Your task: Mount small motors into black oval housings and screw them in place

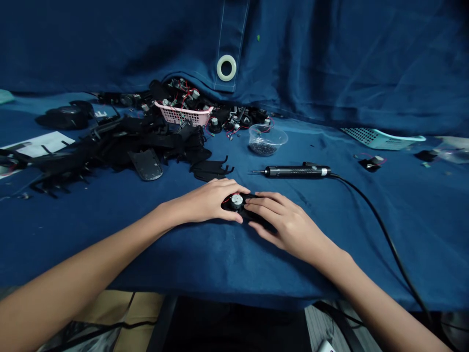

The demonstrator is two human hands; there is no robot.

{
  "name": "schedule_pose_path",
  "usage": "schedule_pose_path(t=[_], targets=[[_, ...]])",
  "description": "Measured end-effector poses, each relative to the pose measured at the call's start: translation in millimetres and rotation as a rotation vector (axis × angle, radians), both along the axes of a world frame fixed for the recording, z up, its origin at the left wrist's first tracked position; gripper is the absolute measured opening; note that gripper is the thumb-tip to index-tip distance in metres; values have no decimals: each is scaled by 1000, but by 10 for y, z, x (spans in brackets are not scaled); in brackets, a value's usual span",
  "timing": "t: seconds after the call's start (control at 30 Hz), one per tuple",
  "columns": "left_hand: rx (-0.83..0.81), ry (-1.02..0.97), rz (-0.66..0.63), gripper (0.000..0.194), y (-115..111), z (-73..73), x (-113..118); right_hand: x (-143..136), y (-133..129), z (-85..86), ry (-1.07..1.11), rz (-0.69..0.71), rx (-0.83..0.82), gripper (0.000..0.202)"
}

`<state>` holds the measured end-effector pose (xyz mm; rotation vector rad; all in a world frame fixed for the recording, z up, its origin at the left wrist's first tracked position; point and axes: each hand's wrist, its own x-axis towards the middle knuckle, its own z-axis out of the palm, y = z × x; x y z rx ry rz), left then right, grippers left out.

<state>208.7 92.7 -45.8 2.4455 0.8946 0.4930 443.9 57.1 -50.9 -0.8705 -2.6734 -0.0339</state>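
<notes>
Between my two hands a black plastic housing (259, 216) lies low on the blue cloth. A small round motor (237, 199) with a white top and a red wire sits on it. My left hand (210, 201) grips the housing's left end, thumb in front and fingers behind. From the right, my right hand (282, 219) wraps over the other end, its fingertips close to the motor. My palms and fingers hide much of the housing. Just beyond the hands lies a black electric screwdriver (296, 171), its bit pointing left.
A clear bowl (268, 139) of small dark screws stands behind the screwdriver. Black plastic parts (120, 142) are heaped at the left. A pink basket (185, 116) holds wired motors. At the back right is a turquoise basket (388, 140). The screwdriver's cable (381, 222) runs down the right side.
</notes>
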Motion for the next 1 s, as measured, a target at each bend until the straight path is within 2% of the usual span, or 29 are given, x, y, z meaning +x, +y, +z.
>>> schedule_pose_path(t=[0.2,0.37,0.47,0.6,0.77,0.93,1.0], targets=[[15,7,9,59,0,2,-5,78,25,136,116,23,-54,36],[141,35,67,58,-58,-25,49,251,274,283,297,-261,-70,29],[261,57,105,59,-113,-38,93,260,489,324,345,-334,-119,28],[367,104,121,59,-160,-45,123,83,568,330,337,-246,-100,25],[473,169,110,58,-164,-60,118,-37,340,287,159,-66,-27,28],[428,144,103,56,-123,-92,90,67,251,196,73,-37,-82,63],[375,118,107,57,-106,-98,73,82,265,162,36,-45,-108,68]])
